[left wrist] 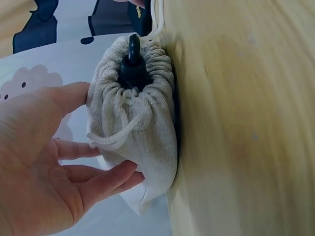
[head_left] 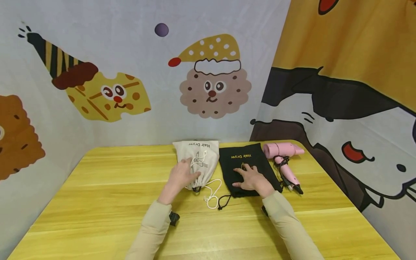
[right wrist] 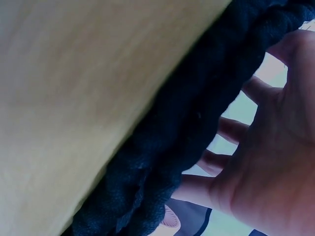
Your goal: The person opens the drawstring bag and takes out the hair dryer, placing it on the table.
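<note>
Off-white woven cloth forms the white bag (head_left: 208, 164), a tapering drawstring pouch at the far edge of the table (head_left: 94, 195), with its gathered mouth toward the person. Fine pleats ring the mouth, and a black fitting (left wrist: 133, 73) with a smooth, rounded loop projects from it. One thin white cord (head_left: 213, 196) trails in curves on the tabletop. The left hand (head_left: 182, 176) rests at the side of this bag, fingers spread and slightly bent, touching the cloth without clenching it. Directly beside it lies the black bag (head_left: 261, 162), a flatter, roughly rectangular pouch of matte dark fabric with a thick, ruffled near edge and a short knotted black cord (head_left: 225, 203). Both bags carry the print "Hair Dryer", dark on white and yellow on black. The right hand (head_left: 251, 179) lies on the black bag, fingers fanned out and grasping nothing. Next to that bag, at its right, is a pink hair dryer (head_left: 279, 150) with a cylindrical barrel and a dark cable (head_left: 281, 169) wound around its handle. Yellow wood grain covers the table; behind it hangs a pale fabric backdrop (head_left: 126, 21) printed with cartoon biscuits.
</note>
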`<state>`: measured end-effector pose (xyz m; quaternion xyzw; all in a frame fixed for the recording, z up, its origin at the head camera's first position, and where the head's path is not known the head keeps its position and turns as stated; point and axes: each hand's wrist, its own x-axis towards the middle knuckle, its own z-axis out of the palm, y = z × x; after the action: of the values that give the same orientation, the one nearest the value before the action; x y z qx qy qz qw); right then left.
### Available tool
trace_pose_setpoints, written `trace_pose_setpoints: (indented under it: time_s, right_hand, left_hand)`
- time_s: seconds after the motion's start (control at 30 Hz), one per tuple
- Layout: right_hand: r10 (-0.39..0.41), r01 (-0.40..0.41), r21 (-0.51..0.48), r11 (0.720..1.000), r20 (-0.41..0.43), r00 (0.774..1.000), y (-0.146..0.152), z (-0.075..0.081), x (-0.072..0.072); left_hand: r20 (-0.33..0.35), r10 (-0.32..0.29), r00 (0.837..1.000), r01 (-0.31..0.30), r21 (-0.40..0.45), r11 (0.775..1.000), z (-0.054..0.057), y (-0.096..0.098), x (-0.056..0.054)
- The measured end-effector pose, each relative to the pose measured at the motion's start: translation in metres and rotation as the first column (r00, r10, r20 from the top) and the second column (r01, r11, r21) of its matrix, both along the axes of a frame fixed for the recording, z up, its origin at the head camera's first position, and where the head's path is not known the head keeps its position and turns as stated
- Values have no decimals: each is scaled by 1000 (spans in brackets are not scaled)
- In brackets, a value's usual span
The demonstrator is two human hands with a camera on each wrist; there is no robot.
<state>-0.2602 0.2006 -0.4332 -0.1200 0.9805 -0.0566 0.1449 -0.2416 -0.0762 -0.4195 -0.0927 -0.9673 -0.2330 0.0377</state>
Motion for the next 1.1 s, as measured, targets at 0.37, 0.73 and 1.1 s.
trace_pose_setpoints:
  time_s: [0.37, 0.73, 1.1]
  right_hand:
    - [119, -112, 44, 993, -198, 973, -20, 12, 12]
    - [400, -466, 18, 885, -542, 739, -77, 16, 27]
    - [415, -436, 88, 896, -519, 748, -103, 11, 28]
  left_hand:
    - [62, -63, 996, 67, -69, 995, 18, -6, 17]
    - [118, -90, 989, 110, -174, 978, 27, -1, 28]
    - [123, -101, 987, 119, -152, 981, 20, -2, 23]
